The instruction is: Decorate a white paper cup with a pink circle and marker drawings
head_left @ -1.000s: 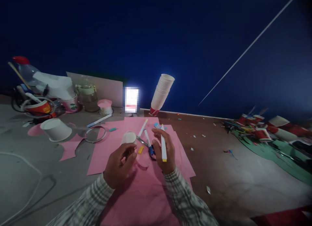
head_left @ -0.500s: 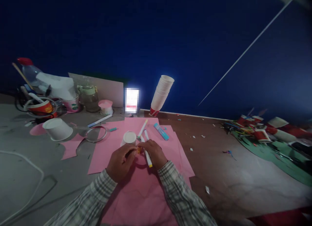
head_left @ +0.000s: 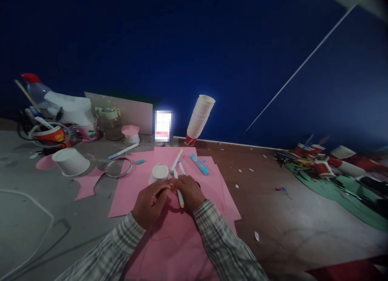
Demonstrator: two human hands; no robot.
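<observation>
My left hand (head_left: pixel 150 204) is closed in a pinch, and its fingertips meet those of my right hand (head_left: pixel 189 193). Whatever lies between the fingertips is hidden. A white marker (head_left: pixel 180 197) with a yellow end sticks out from the curled fingers of my right hand, pointing toward me. Beneath both hands is a round pink paper piece (head_left: pixel 173 203), partly covered, on larger pink sheets (head_left: pixel 127 202). Just beyond my left fingers stands an upside-down white paper cup (head_left: pixel 159 173). More markers (head_left: pixel 176 160) and a blue glue stick (head_left: pixel 199 164) lie past my right hand.
A tilted stack of paper cups (head_left: pixel 200 119) leans near the blue wall. At left are a white tub (head_left: pixel 71 161), a tape ring (head_left: pixel 118 168), a glass jar (head_left: pixel 109 123) and a red cup of tools (head_left: pixel 50 136). Cups and tools crowd a green mat (head_left: pixel 321 188) at right.
My right hand has shifted slightly left with the marker, closing up to the left fingertips. A small yellow-orange bit seen between the fingers is now covered.
</observation>
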